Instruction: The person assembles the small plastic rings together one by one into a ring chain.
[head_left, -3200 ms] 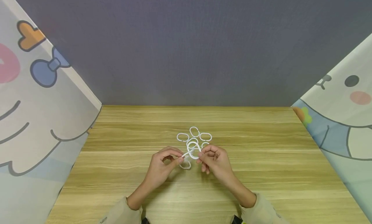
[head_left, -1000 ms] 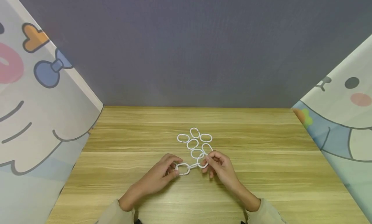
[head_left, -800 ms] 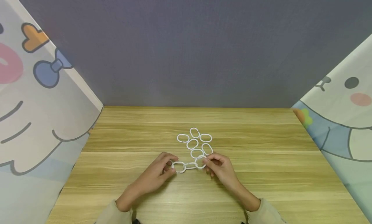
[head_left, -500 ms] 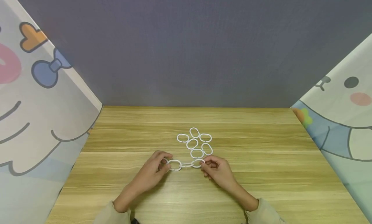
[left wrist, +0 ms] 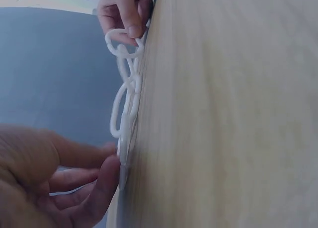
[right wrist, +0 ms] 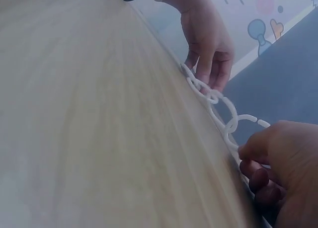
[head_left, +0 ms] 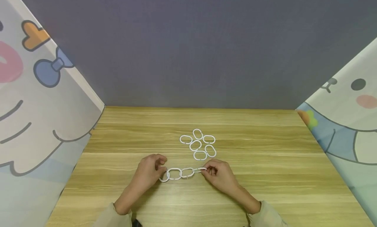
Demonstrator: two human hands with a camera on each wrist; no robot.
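Observation:
A chain of several white oval links (head_left: 174, 169) lies across the wooden table between the two hands. My right hand (head_left: 219, 174) pinches the rightmost link (head_left: 198, 171) between thumb and fingertips, tilting it up; the right wrist view shows this link (right wrist: 246, 117) standing off the table. At the other end is my left hand (head_left: 148, 169), its thumb touching the leftmost link (head_left: 164, 180). A gap shows between that thumb and the forefinger in the head view. In the left wrist view the left fingertips are close to the chain's near end.
Several loose white links, such as the top one (head_left: 197, 134) and the lowest one (head_left: 200, 155), lie flat just beyond the chain. The wooden table (head_left: 265, 148) meets a grey wall (head_left: 188, 56) behind; cartoon-printed panels (head_left: 79, 122) stand at both sides.
From a bunched cluster held between both hands, the chain is stretched sideways. My left hand has moved left and its fingers have parted; the right hand keeps the rightmost link.

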